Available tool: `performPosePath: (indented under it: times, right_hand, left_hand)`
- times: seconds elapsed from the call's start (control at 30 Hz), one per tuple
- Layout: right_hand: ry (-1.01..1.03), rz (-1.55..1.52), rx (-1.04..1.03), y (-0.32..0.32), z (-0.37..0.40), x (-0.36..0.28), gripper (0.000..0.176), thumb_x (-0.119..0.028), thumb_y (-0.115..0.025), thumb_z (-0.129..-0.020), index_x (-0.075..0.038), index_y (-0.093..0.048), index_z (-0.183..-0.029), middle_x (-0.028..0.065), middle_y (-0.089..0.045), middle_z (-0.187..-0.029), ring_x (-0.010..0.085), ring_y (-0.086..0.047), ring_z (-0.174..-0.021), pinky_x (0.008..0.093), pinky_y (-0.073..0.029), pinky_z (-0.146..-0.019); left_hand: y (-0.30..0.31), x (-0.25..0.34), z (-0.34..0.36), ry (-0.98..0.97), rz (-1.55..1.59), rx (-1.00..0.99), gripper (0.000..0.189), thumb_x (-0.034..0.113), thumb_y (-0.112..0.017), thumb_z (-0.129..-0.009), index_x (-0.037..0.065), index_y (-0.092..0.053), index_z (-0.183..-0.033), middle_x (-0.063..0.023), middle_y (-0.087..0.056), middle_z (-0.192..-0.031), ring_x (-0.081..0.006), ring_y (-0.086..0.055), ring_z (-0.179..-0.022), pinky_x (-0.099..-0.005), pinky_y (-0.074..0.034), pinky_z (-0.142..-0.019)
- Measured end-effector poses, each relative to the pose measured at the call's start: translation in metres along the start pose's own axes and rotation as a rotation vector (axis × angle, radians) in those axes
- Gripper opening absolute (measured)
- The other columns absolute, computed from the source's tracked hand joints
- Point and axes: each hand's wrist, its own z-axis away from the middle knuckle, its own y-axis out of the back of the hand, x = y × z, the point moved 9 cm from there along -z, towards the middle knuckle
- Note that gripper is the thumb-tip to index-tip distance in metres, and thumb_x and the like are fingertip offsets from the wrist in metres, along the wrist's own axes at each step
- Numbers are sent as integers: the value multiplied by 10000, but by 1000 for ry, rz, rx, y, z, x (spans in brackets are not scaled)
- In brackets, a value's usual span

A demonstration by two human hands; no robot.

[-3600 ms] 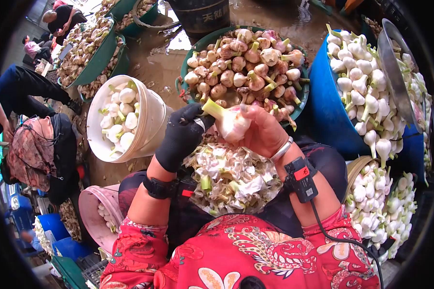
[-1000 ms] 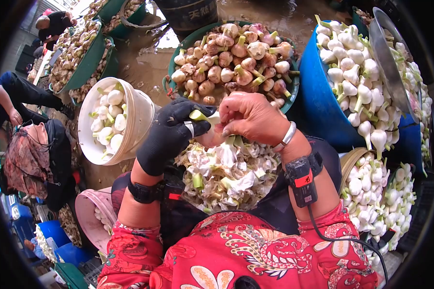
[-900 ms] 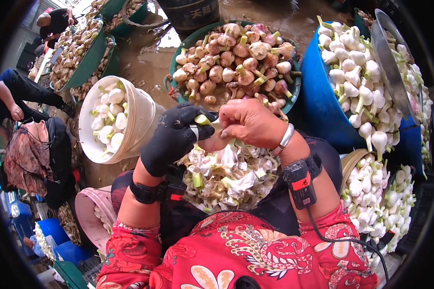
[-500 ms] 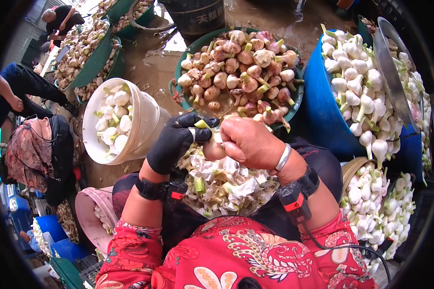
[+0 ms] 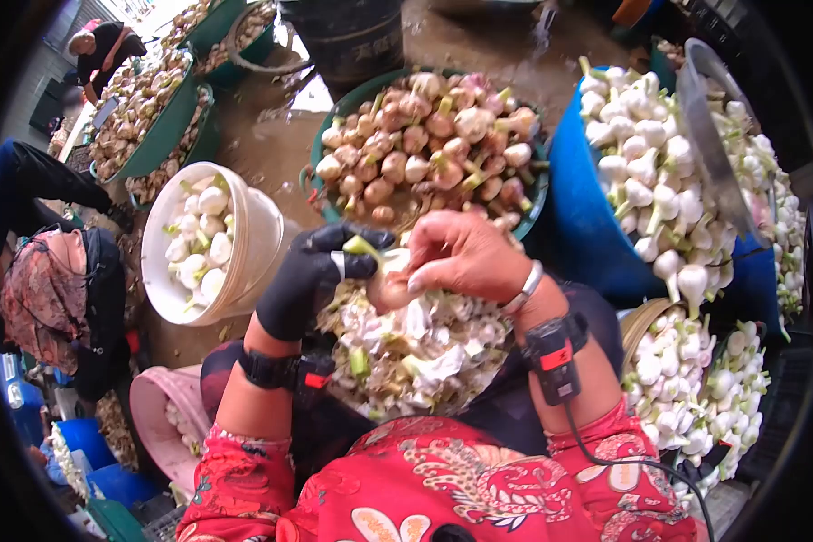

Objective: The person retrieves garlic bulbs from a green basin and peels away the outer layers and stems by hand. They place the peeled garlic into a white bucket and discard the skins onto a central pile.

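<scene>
My left hand (image 5: 307,275), in a black glove with a pale band on one finger, is closed around the stem end of a garlic bulb (image 5: 388,291). The bulb's cut green stem sticks up by the thumb. My bare right hand (image 5: 474,260) has its thumb and bent forefinger at the bulb's other side, closed on its papery skin; the exact contact is partly hidden. Below both hands, a heap of peeled garlic skins (image 5: 425,348) with bits of green stem lies at my lap. Just beyond them stands a green tub (image 5: 540,203) of brownish unpeeled garlic bulbs.
To the left, a white bucket (image 5: 158,289) holds peeled bulbs, with a pink bucket (image 5: 149,406) nearer me. A blue tub (image 5: 587,230) heaped with white garlic is at the right. A dark bucket (image 5: 348,45) stands behind. Another person (image 5: 104,50) bends at the far left.
My right hand has drawn slightly back from the bulb, its fingers less tightly bunched, and more of the bulb's pale side shows. The whole view has shifted a little.
</scene>
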Motion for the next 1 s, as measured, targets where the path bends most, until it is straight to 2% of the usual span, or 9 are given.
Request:
performPosePath:
  times: [0.1, 0.13, 0.27, 0.3, 0.53, 0.7, 0.8, 0.93, 1.0]
  right_hand:
    - [9, 63, 8, 0, 3, -5, 186, 28, -713, -735, -36, -592, -861, 27, -647, -832, 108, -626, -805, 254, -506, -733]
    - [64, 60, 51, 0, 4, -10, 160, 38, -708, -708, -46, -588, -771, 5, -630, -715, 62, -577, -664, 229, -478, -596]
    - [45, 369, 74, -5, 14, -18, 163, -12, -729, -691, -28, -574, -741, -12, -602, -690, 63, -536, -661, 245, -452, -593]
    - [-31, 380, 33, -7, 18, -17, 158, -45, -728, -731, -27, -585, -798, -3, -569, -757, 82, -534, -724, 248, -452, -655]
    - [315, 984, 112, -41, 45, -84, 140, -105, -630, -801, -28, -512, -808, 114, -538, -767, 275, -535, -727, 345, -432, -648]
    - [214, 930, 85, -58, 55, -86, 146, -115, -624, -806, -31, -505, -799, 112, -540, -767, 269, -536, -711, 347, -431, -647]
    - [291, 984, -106, -104, 64, -71, 129, -98, -615, -788, -36, -502, -805, 111, -538, -766, 279, -544, -713, 353, -436, -649]
    - [294, 910, 533, -57, 74, -88, 205, -62, -618, -777, -42, -542, -966, 99, -570, -845, 213, -590, -790, 310, -477, -723]
    - [284, 548, 568, -46, 70, -87, 393, -53, -676, -790, -47, -540, -1159, 57, -609, -995, 140, -591, -885, 286, -493, -805]
  left_hand:
    - [0, 6, -2, -67, -137, -2, 312, 51, -636, -721, -11, -650, -1026, -50, -660, -952, -129, -593, -884, -260, -458, -815]
    - [-1, 5, -2, -43, -146, 0, 306, 39, -637, -718, -12, -655, -1020, -46, -661, -941, -124, -592, -877, -258, -456, -815]
    - [-16, 20, 4, -73, -115, -33, 287, 17, -645, -734, -10, -669, -1019, -37, -669, -921, -103, -583, -828, -252, -465, -772]
    - [-17, 22, 5, -77, -112, -47, 277, 19, -649, -748, -10, -671, -1023, -40, -674, -926, -98, -577, -808, -251, -470, -748]
    - [-25, 21, 7, -42, 100, -149, 288, 53, -641, -770, -10, -655, -1050, -33, -659, -899, -103, -584, -781, -239, -468, -728]
    - [-26, 12, 8, -19, 153, -225, 273, 80, -636, -773, -25, -642, -1025, -50, -657, -871, -123, -596, -758, -246, -477, -714]
    - [-14, 21, 6, -85, 219, -141, 248, 106, -616, -800, -21, -637, -1011, -63, -654, -851, -142, -607, -730, -270, -492, -673]
    - [4, 42, 9, -247, 217, -63, 252, 118, -596, -815, -25, -615, -1022, -83, -646, -852, -177, -626, -722, -303, -517, -667]
    - [2, 40, 11, -227, 283, -118, 268, 119, -596, -810, -29, -608, -1033, -84, -648, -874, -177, -630, -738, -302, -521, -693]
